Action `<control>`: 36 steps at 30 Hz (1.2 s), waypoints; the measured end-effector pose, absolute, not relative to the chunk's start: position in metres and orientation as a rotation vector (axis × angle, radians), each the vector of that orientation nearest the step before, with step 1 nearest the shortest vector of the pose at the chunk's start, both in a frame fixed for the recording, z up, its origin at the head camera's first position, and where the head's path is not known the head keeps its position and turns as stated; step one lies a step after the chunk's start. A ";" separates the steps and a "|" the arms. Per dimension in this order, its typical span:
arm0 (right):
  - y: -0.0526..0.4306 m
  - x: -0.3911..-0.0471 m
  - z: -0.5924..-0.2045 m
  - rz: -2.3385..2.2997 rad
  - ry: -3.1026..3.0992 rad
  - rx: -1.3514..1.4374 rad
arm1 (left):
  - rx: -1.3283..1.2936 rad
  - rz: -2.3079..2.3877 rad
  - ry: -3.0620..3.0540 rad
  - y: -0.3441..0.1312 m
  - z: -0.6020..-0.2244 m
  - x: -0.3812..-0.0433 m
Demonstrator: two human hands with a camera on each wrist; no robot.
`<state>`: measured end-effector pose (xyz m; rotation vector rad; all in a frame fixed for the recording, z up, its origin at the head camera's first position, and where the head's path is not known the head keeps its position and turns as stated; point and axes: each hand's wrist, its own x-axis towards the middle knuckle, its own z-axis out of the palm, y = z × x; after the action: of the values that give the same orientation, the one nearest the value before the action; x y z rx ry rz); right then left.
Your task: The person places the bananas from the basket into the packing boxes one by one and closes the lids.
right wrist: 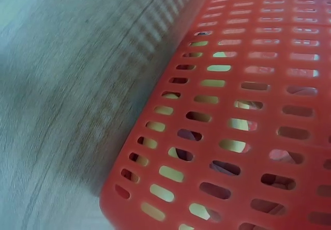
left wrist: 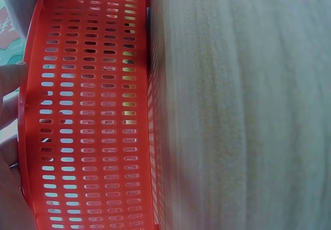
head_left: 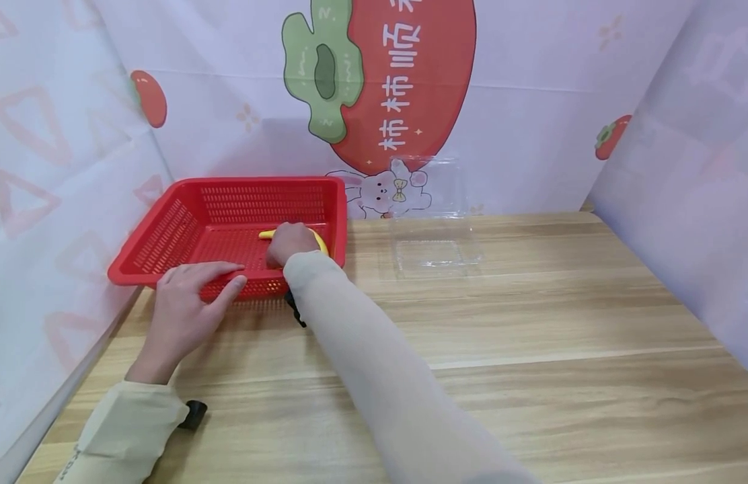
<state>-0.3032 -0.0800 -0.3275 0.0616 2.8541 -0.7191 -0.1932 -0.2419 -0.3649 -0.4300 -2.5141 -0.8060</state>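
Observation:
A red perforated basket (head_left: 253, 274) stands at the back left of the table. Inside it, near the right end, lies a yellow banana (head_left: 321, 243), partly covered by my right hand (head_left: 291, 243). That hand reaches down over the front rim with fingers curled around the banana; its fingertips are hidden. Through the wall slots in the right wrist view, bits of yellow (right wrist: 170, 173) show. My left hand (head_left: 189, 299) rests at the front rim, left of the other, with fingers loosely extended over it. The left wrist view shows its fingertips (left wrist: 15, 76) right at the rim.
To the basket's right, a clear plastic clamshell box (head_left: 434, 252) stands on the wooden table (head_left: 531, 323), its lid raised against the back cloth. Printed cloth walls (head_left: 531, 134) enclose the back and both sides. The left cloth is close beside the basket.

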 end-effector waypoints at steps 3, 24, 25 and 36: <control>-0.079 -0.306 -0.326 -0.756 2.812 0.099 | -0.428 -0.807 -2.520 -0.241 -0.363 -0.193; -0.083 -0.311 -0.324 -0.921 2.733 0.269 | -0.389 -0.798 -2.558 -0.244 -0.360 -0.190; -0.083 -0.311 -0.324 -0.927 2.735 0.275 | -0.386 -0.798 -2.560 -0.244 -0.360 -0.190; -0.077 -0.309 -0.318 -1.073 2.814 0.218 | -0.402 -0.806 -2.563 -0.242 -0.362 -0.193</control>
<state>-0.3086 -0.0767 -0.3179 0.2180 2.8145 -1.0728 -0.1932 -0.2423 -0.3623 -0.4017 -2.5630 -0.8062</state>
